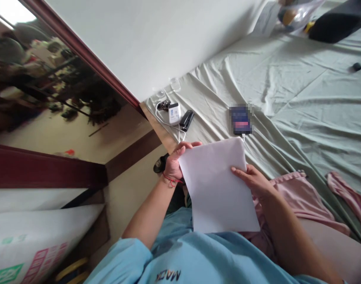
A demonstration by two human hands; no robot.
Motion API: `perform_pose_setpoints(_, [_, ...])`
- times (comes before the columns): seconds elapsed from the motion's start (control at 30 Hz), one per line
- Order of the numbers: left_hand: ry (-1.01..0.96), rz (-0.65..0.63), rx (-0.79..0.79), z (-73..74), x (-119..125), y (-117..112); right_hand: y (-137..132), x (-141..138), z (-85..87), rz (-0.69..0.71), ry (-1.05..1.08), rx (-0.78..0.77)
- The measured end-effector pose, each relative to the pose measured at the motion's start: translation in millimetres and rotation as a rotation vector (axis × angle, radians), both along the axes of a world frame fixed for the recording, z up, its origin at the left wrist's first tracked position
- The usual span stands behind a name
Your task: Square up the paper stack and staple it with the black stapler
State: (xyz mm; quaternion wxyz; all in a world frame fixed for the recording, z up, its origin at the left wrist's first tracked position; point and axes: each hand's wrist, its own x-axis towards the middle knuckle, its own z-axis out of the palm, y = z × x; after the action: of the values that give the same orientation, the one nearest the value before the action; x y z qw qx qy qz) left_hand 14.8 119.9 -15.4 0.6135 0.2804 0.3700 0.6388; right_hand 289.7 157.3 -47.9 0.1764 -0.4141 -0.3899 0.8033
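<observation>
White sheets of paper (217, 189) lie tilted in front of my body, blank on the side facing me. At their upper left edge, my left hand (175, 163) holds them, with its fingers partly behind the paper and its thumb beside the edge. On the right edge my right hand (254, 179) grips them, thumb on top and the other fingers hidden underneath. Just beyond my left hand, a black stapler (187, 120) rests on the bed next to a white box-shaped device (174, 114) with a label and cable.
A phone with a blurred screen (241, 119) lies on the pale green sheet (301, 98), its cable plugged in. Pink cloth (304, 197) is to the right. Bags and a dark object (340, 21) stand at the back. Left are a doorway and white sacks (29, 240).
</observation>
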Motion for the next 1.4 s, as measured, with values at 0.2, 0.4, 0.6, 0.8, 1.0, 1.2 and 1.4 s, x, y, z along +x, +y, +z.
perform_pose_setpoints(0.2, [0.146,-0.058,0.037,-0.2,-5,-5,1,2,-4.4,0.058,-0.025,0.014])
perform_pose_setpoints(0.4, [0.037,0.019,-0.031,-0.4,-2,-9,0,-1,-0.3,-0.006,-0.003,0.036])
perform_pose_setpoints(0.6, [0.147,0.109,-0.342,-17.2,14,-47,-1,-4,0.6,-0.107,0.036,0.024])
perform_pose_setpoints(0.8, [0.283,0.127,-0.392,-22.8,34,-78,-2,-8,3.1,-0.182,0.119,0.093])
perform_pose_setpoints(1.0, [0.353,0.103,-0.357,-25.4,36,-74,-6,-7,6.2,-0.152,0.081,0.061])
perform_pose_setpoints(1.2, [0.464,0.121,-0.317,-26.1,32,-74,1,-5,1.2,-0.243,0.073,0.406])
perform_pose_setpoints(1.4, [0.6,0.028,-0.259,-17.6,25,-76,10,4,20.0,-0.439,-0.196,1.087])
